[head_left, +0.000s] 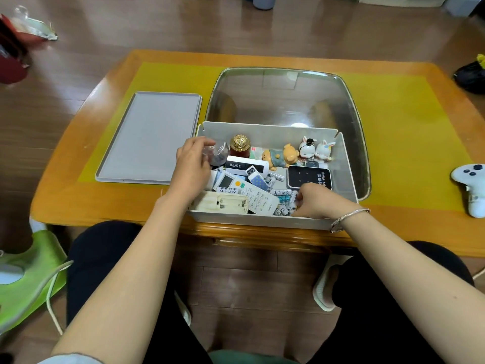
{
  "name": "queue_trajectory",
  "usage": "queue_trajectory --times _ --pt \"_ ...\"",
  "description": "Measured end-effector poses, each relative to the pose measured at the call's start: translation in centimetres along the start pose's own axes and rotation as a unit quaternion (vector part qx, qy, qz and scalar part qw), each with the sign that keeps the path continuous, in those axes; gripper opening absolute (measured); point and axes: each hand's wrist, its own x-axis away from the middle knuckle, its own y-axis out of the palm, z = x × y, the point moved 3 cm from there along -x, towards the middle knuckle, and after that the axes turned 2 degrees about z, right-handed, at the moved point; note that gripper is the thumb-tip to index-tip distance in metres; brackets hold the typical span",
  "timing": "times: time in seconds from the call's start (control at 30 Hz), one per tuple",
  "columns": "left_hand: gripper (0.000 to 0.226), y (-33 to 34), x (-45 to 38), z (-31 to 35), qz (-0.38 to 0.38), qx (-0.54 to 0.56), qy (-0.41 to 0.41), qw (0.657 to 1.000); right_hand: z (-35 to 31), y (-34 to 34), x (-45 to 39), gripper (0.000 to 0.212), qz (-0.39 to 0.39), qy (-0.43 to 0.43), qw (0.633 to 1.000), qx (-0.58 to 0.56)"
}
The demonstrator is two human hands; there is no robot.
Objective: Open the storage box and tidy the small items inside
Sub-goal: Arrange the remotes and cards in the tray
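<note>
Centrally, on a glossy orange wooden worktop (110, 206) with a yellow mat, stands the storage box (262, 221): a pale grey, matte, rectangular plastic tub, open, with its clear, round-cornered lid (286, 98) tipped up behind. Contents: a white remote (246, 191), a cream remote (223, 204) lying battery bay up, loose white batteries (282, 193), a black glossy slab (309, 177), a dark red jar (240, 147) with a gold knob, and small glazed animal figurines (301, 153). Left hand (193, 169), at the box's left end, fingers curled round a clear rounded container (216, 155). Right hand (319, 200) among the batteries, fingers bent; grip cannot be told. A flat grey tray (149, 137) lies beside the box.
</note>
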Motion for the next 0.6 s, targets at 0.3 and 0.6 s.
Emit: queue_trajectory --times 0.3,0.6 --pt "0.043 -0.3 1.3 -0.4 -0.059 0.02 0.008 0.998 -3.1 0.6 -0.7 0.073 0.039 -0.05 0.982 -0.176" --pt "0.037 -0.2 1.6 -0.5 0.007 -0.069 0.042 0.997 -2.9 0.0 -1.3 0.055 0.129 -0.076 0.969 -0.196"
